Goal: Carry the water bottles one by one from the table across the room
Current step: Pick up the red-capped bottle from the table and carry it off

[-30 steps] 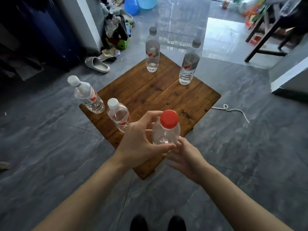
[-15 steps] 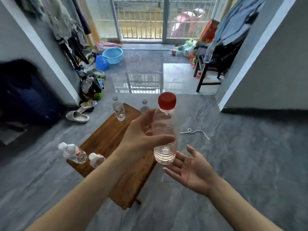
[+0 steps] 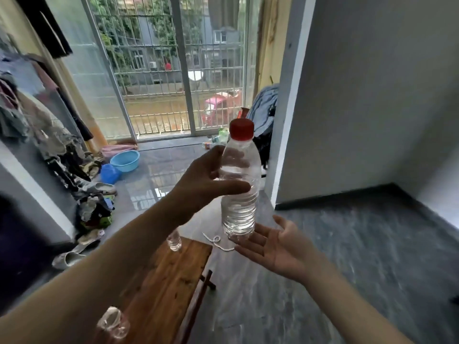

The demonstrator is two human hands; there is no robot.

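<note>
At twelve o'clock from the centre of the head view, the red-capped water bottle [image 3: 239, 184] stands upright in the air, lifted clear of the wooden table [image 3: 169, 284] that lies down at seven o'clock. The left hand [image 3: 206, 184] wraps its upper body, thumb across the near side and fingers curled behind, while the right hand [image 3: 280, 247] waits palm-up with fingers spread, just under the bottle's base at four o'clock, seemingly not bearing it. To carry well, I would judge it best to keep the bottle vertical, hold firmly on the ribbed waist without crushing the thin plastic, and let the free palm stay below as a guard until the walk is steady. Two more bottles remain on the table: one [image 3: 174, 240] at its far end, another [image 3: 113, 324] blurred at the near edge by seven o'clock. Compared with half a second ago, the view has swung upward toward the barred glass door [image 3: 173, 70], the table has dropped lower in the view, and the bottle sits higher against the room.
</note>
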